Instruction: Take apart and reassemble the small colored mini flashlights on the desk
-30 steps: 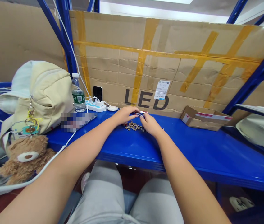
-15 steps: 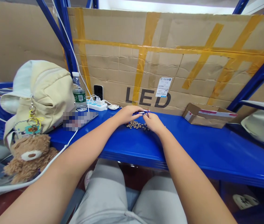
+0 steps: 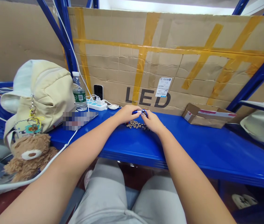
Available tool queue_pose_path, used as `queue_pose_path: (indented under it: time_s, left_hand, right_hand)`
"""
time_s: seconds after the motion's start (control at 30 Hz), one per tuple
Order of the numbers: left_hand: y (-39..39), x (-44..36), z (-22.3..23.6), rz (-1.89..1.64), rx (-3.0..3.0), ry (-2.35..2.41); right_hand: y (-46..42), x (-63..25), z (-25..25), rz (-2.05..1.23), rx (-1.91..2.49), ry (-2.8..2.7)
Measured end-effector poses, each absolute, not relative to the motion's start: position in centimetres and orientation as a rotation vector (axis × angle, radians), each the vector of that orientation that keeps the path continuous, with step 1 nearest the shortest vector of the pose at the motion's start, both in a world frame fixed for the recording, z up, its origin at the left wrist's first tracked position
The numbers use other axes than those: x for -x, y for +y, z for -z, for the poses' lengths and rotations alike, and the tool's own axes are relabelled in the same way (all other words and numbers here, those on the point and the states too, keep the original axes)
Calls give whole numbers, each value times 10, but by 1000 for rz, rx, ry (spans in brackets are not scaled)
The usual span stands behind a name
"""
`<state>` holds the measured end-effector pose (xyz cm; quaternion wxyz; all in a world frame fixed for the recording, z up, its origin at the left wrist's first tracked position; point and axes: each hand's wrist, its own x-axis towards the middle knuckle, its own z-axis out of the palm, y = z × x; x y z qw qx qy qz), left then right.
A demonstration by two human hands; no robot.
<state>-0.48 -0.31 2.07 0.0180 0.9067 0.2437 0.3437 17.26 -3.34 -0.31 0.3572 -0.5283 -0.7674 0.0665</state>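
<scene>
My left hand (image 3: 127, 114) is closed, its fingertips on a slim blue-and-white piece (image 3: 136, 111) whose kind I cannot make out. My right hand (image 3: 153, 122) meets it from the other side, fingers pinched on the same piece, where a curved blue part shows near the fingertips. Just below both hands, a loose pile of small brownish-gold bits (image 3: 135, 124) lies on the blue tabletop (image 3: 132, 143). The right hand's fingers cover part of the pile. Something small and red peeks out under the left hand.
An open cardboard box (image 3: 210, 116) stands to the right. On the left are a cream backpack (image 3: 50, 84) with a teddy bear (image 3: 33, 155), a water bottle (image 3: 79, 93), a phone (image 3: 91, 116) and a power strip (image 3: 97, 105). A large cardboard sheet (image 3: 113, 68) closes off the back.
The blue-and-white piece has turned slightly between my fingertips, and its curved blue part shows more clearly. Both hands stay in nearly the same place.
</scene>
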Motion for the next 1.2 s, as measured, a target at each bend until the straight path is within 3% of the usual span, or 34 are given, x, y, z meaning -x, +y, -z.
queue_pose_path:
  time_s: [0.6,1.1,1.2]
  left_hand:
    - [-5,2,-21,-1108,-2831,756]
    - [-6,5,-23,-1121,-2809,807]
    - [-5,6,-23,-1078,-2819,825]
  right_hand:
    - [-47,-167,-7,16,1540,-2114]
    - [-38,-166,5,-454,1127,-1875]
    - [-39,-166,4,-412,1168,-1900]
